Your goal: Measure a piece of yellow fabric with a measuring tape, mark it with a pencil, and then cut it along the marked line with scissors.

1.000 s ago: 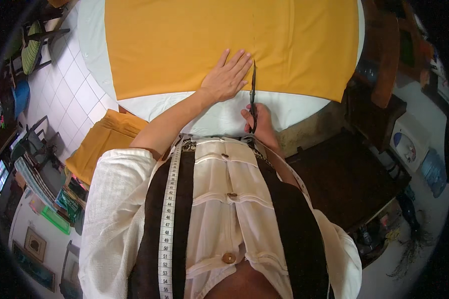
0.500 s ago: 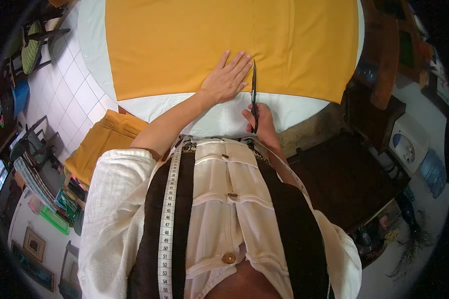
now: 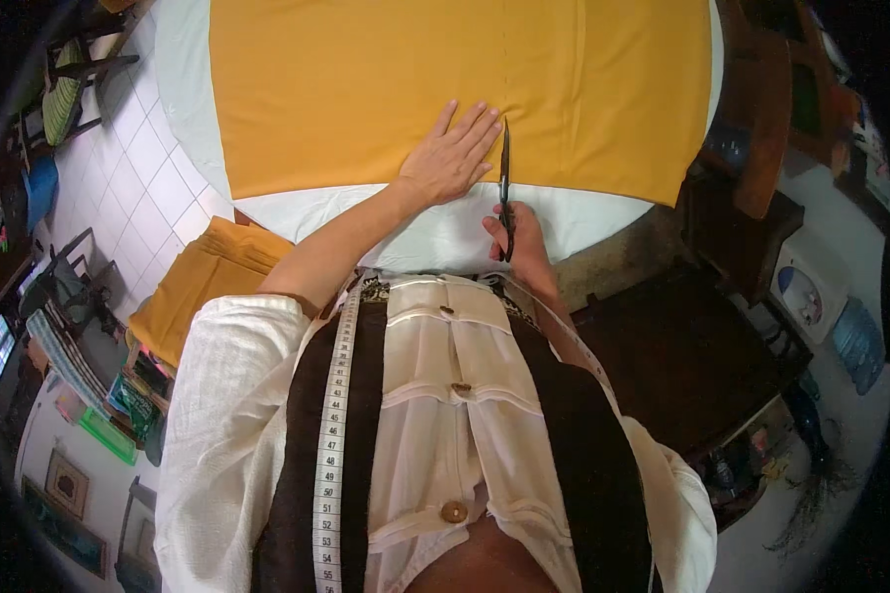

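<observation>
On cloth (image 3: pixel 346 89), scissors (image 3: pixel 505 176) barely shifted

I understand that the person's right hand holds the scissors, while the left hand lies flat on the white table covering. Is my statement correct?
Not quite: in the head view, the left hand lies flat on the mustard-yellow fabric, not on the white table covering. The right hand does hold the scissors.

right one of the hands (image 3: pixel 525 235) | scissors (image 3: pixel 505 163) | both shifted slightly rightward since earlier
</observation>
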`<state>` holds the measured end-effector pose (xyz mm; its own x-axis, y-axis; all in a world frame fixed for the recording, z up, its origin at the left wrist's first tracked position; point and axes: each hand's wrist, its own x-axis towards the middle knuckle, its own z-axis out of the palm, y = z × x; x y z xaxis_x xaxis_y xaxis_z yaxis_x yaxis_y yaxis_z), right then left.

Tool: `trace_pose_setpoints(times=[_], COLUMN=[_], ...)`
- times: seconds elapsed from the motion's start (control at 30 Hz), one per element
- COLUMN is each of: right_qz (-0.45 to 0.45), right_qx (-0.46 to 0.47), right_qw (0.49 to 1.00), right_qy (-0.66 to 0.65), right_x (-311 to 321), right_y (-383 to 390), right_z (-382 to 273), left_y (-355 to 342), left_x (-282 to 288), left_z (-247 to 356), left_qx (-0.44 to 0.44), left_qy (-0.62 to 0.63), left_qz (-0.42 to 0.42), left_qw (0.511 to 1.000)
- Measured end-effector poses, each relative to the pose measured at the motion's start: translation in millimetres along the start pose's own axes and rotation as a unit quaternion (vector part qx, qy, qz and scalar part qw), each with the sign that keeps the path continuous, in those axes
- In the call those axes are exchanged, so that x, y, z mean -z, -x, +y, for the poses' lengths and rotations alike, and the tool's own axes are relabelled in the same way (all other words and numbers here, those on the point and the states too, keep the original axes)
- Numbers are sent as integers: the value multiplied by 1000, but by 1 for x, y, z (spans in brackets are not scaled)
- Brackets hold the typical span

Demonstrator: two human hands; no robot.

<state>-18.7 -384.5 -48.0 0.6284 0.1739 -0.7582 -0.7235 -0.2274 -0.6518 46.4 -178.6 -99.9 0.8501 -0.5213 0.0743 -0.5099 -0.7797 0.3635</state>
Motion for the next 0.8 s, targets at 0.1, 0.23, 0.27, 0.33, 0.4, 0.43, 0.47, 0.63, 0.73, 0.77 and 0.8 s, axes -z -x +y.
trace_pose_setpoints(times=[0.1,0.23,0.27,0.33,0.4,0.43,0.47,0.63,0.73,0.77,0.8], right_qz=[9,12,14,12,10,9,9,1,-1,-2,-1], right_qx=[14,4,1,1,4,6,6,-6,-15,-18,-18], right_qw=[1000,999,999,999,1000,1000,1000,1000,999,999,999], right_qy=[-27,-32,-34,-29,-22,-19,-18,-29,-33,-35,-36], right_x=[0,-1,-1,0,1,2,2,5,4,3,4], right_y=[-5,-7,-8,-8,-7,-7,-7,-3,-1,-1,-1], right_z=[0,1,1,4,7,8,8,9,6,6,6], left_y=[0,-2,-3,-2,-2,-3,-6,-26,-32,-31,-32], left_x=[0,3,3,2,2,2,2,3,1,1,1], left_z=[1,2,2,1,0,-1,-1,-15,-26,-28,-27], left_qx=[0,-2,-2,-1,1,2,2,75,67,65,64], left_qy=[-2,-4,-5,8,34,47,48,45,-18,-39,-39], left_qz=[-1,-4,-5,1,12,18,18,50,59,61,61], left_qw=[1000,1000,1000,1000,999,999,999,995,996,995,995])
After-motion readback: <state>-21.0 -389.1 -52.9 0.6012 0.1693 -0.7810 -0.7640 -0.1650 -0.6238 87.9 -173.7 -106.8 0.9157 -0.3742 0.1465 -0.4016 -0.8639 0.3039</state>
